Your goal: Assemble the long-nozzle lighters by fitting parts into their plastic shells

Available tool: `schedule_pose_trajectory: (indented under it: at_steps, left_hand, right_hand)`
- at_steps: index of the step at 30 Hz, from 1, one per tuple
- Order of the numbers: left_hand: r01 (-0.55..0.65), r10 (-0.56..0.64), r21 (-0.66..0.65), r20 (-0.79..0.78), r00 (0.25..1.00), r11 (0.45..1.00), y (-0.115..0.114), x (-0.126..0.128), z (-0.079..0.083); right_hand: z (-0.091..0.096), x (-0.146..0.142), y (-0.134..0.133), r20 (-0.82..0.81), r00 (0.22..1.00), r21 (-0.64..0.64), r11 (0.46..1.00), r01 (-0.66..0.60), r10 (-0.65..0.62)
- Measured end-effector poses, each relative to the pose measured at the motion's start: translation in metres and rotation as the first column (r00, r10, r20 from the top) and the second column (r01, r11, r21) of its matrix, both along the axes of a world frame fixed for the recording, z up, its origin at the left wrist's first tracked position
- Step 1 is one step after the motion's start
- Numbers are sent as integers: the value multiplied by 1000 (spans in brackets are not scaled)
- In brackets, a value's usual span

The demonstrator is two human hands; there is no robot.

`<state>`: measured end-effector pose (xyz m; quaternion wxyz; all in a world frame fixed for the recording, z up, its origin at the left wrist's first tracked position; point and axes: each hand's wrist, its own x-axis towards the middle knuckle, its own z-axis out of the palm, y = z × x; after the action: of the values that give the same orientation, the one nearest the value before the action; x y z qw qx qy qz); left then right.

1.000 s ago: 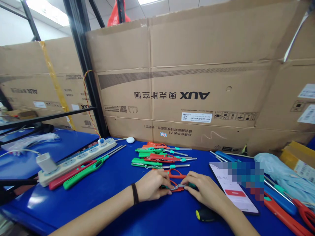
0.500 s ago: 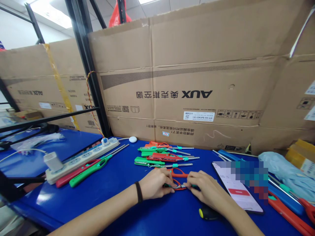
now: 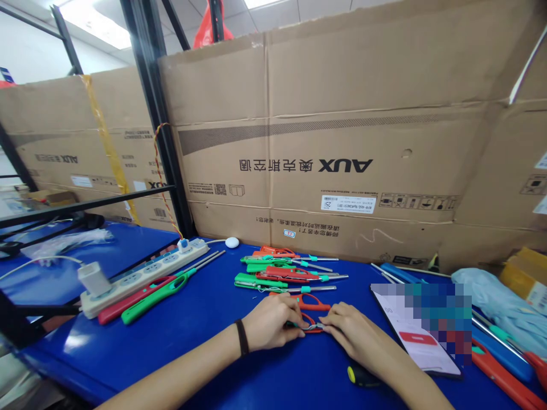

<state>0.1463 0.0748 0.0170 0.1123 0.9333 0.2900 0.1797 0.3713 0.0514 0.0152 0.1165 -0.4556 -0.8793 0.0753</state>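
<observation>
Two bare hands work over a blue workbench (image 3: pixel 85 347). The left hand (image 3: pixel 269 322) and right hand (image 3: pixel 350 330) curl closed, their fingertips pinching a small bent metal wire (image 3: pixel 315 327) with a teal end, over an orange loop handle (image 3: pixel 311 329). A second orange loop handle (image 3: pixel 314 303) lies just beyond. A black-and-yellow screwdriver handle (image 3: pixel 362 376) lies near the right hand, beside a smartphone (image 3: pixel 412 347).

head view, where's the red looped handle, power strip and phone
red looped handle (image 3: pixel 318 308), head view, lower curve of the loop
power strip (image 3: pixel 145 278), head view, middle of its white body
phone (image 3: pixel 416 356), head view, screen below the red button
</observation>
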Motion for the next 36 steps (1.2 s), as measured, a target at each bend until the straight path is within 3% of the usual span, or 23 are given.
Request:
schedule_pose_trajectory:
  at_steps: [11,20,36]
  left_hand:
    - [8,-8,0,4,1000,1000,0,0,1]
    - [11,-11,-6,-4,1000,1000,2,1,2]
    - [15,-15,-4,6,1000,1000,2,-2,3]
  right_hand:
    - [6,-5,-1,134,990,78,996,-44,33]
    - [-19,-10,6,235,972,135,991,-6,-27]
    - [5,-5,-4,140,990,68,997,20,-29]
